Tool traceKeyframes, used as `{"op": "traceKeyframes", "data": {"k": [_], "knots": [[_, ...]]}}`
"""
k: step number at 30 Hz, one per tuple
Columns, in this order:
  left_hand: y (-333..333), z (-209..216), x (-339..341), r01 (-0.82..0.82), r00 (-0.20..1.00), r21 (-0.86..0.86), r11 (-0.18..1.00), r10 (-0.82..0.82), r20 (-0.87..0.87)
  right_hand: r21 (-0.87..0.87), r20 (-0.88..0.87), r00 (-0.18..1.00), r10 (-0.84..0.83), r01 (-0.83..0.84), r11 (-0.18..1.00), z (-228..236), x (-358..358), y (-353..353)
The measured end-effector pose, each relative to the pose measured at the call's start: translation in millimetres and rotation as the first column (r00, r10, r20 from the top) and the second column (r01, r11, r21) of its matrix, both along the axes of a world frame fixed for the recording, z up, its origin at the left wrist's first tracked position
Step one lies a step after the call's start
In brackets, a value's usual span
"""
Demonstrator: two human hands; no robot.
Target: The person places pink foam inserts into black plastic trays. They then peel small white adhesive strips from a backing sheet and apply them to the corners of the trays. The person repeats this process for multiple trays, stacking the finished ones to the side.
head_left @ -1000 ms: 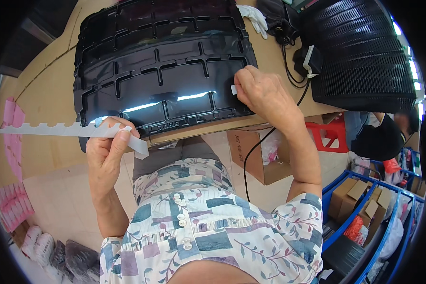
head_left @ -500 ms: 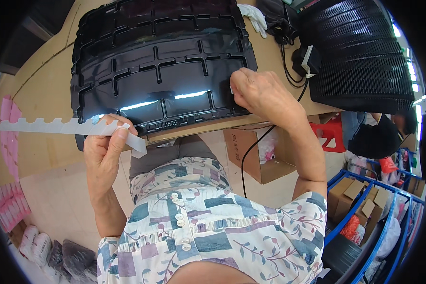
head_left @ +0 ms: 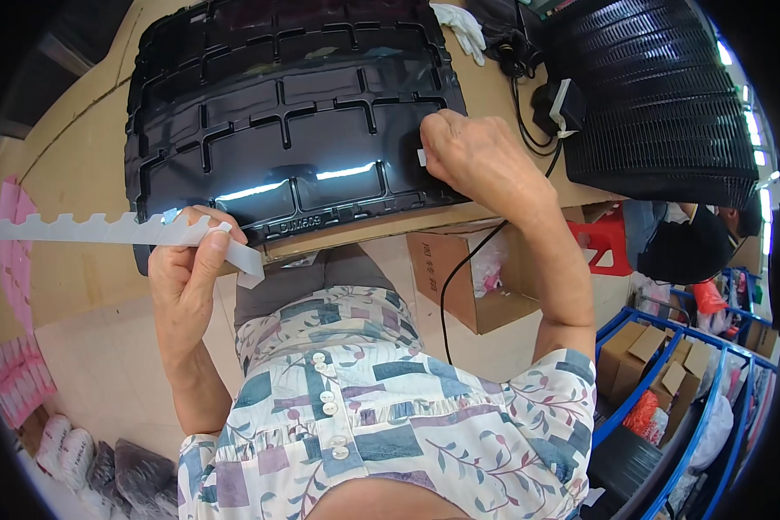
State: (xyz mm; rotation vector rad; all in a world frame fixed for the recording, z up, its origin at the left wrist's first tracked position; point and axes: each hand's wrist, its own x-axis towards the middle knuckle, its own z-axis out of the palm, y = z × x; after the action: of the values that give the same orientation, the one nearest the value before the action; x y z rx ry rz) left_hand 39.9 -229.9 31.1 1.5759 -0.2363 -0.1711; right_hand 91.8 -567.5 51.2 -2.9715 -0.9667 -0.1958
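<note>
A black moulded plastic tray [head_left: 260,160] with cross-shaped ridges lies on the table in front of me. Between the thumb and fingers of my left hand [head_left: 186,260] is a long white strip [head_left: 78,230] with a notched upper edge. It runs off to the left, and its short end bends down beside the thumb. A bluish scrap [head_left: 172,215] shows at the fingers. Over the tray's right side, my right hand [head_left: 477,160] is closed in a pinch on a small white label [head_left: 422,158]. Whether the label touches the tray is hidden by the fingers.
Nested black trays [head_left: 650,104] stand in a large stack at the right. Near them lie a black power adapter [head_left: 563,108] with its cable and a white glove [head_left: 461,30]. An open cardboard box [head_left: 459,282] and a red stool [head_left: 600,243] are below the table edge.
The black tray has shifted slightly left, along with my left hand and its strip. My right hand is a little farther up and left, and more of the small white label shows.
</note>
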Motion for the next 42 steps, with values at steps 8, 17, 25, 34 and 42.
{"op": "traceKeyframes", "data": {"k": [8,17,25,34,42], "knots": [[0.8,-0.7,1.9,0.004,1.000,0.009,1.000,-0.004,0.002,0.043,-0.060,0.997,0.046,-0.043,0.998,0.4,-0.1,-3.0],[2.4,1.2,1.2,-0.004,1.000,0.046,0.999,0.002,0.026,0.216,-0.133,0.991,0.018,0.011,0.976,1.5,5.5,-14.5],[0.9,2.7,1.8,-0.019,1.000,0.074,0.997,0.019,-0.004,0.048,-0.011,1.000,-0.011,0.012,0.999,-1.2,2.0,-5.6],[-1.8,4.1,1.5,-0.035,0.998,0.033,0.999,0.036,-0.045,-0.009,-0.034,0.997,0.068,-0.068,0.998,0.3,1.9,-7.8],[-3.6,2.6,3.0,-0.047,0.998,0.045,0.998,0.048,-0.026,-0.037,-0.034,0.993,0.117,-0.118,0.992,3.6,-3.2,-1.0]]}}
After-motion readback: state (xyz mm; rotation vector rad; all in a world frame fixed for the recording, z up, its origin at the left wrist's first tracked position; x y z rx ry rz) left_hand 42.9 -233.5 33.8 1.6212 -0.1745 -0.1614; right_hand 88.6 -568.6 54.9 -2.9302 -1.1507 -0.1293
